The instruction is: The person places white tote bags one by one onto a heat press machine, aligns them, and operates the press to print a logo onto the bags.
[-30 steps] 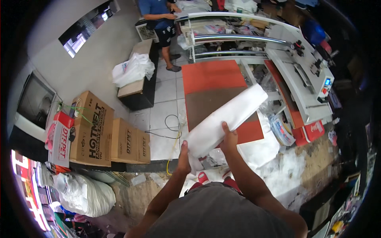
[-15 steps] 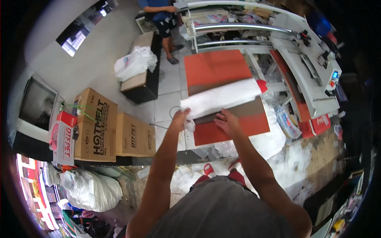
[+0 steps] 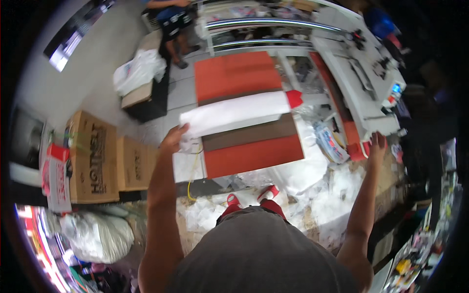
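Observation:
A long white cloth-like piece (image 3: 234, 115) with a red end (image 3: 294, 99) lies across the orange-red pad (image 3: 254, 156) and its brown middle band (image 3: 249, 134). My left hand (image 3: 174, 138) is closed on the white piece's left end, thumb on top. Loose whitish material hangs just below that hand. Far to the right, my right hand (image 3: 376, 145) is at the front corner of the grey heat press (image 3: 356, 90), beside a red object (image 3: 358, 151). Its fingers are curled, and what they grip is hard to make out.
Cardboard boxes (image 3: 94, 158) stand at left, above a stuffed white sack (image 3: 100, 237). White scraps (image 3: 327, 205) litter the floor. A yellow cord (image 3: 189, 188) hangs off the near edge. Beyond the pad, another person (image 3: 173, 24) stands near a rack with metal rails (image 3: 273, 23).
My right hand has left the middle of the pad and reached far right to the press corner. My left hand still holds the white piece's end. The whole view has shifted.

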The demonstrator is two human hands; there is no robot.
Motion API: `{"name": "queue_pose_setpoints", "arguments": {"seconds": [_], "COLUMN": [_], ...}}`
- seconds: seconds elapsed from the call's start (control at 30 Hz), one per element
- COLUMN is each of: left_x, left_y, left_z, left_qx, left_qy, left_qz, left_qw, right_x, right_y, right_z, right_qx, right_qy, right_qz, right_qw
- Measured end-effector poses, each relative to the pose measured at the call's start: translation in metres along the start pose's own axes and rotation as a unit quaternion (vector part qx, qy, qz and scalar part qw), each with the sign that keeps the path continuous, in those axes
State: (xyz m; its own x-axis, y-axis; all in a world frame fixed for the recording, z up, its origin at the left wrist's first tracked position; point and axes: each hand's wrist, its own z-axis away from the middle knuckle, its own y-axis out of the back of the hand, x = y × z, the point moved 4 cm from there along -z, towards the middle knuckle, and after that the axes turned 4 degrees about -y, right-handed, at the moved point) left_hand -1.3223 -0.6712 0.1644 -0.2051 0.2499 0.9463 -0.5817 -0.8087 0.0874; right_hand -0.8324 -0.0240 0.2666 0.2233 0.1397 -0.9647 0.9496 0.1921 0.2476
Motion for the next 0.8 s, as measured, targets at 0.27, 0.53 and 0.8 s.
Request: {"name": "queue_pose_setpoints", "arguments": {"seconds": [0.27, 0.53, 0.8], "left_x": [-0.013, -0.027, -0.029], "left_y": [-0.002, 0.014, -0.001], "left_z": [-0.022, -0.025, -0.03], "left_qx": [-0.007, 0.03, -0.032], "left_qy": [0.06, 0.121, 0.047], "left_qz": [0.1, 0.045, 0.136], "left_qw": [0.993, 0.991, 0.989], "right_x": [-0.035, -0.006, -0.014], "right_y": [0.012, 0.013, 0.003], "right_z": [-0.099, -0.184, -0.207], "right_qx": [0.073, -0.025, -0.028], "right_qy": [0.282, 0.127, 0.235], "right_qz": [0.496, 0.609, 0.559], "right_qw": [0.818, 0.782, 0.795]}}
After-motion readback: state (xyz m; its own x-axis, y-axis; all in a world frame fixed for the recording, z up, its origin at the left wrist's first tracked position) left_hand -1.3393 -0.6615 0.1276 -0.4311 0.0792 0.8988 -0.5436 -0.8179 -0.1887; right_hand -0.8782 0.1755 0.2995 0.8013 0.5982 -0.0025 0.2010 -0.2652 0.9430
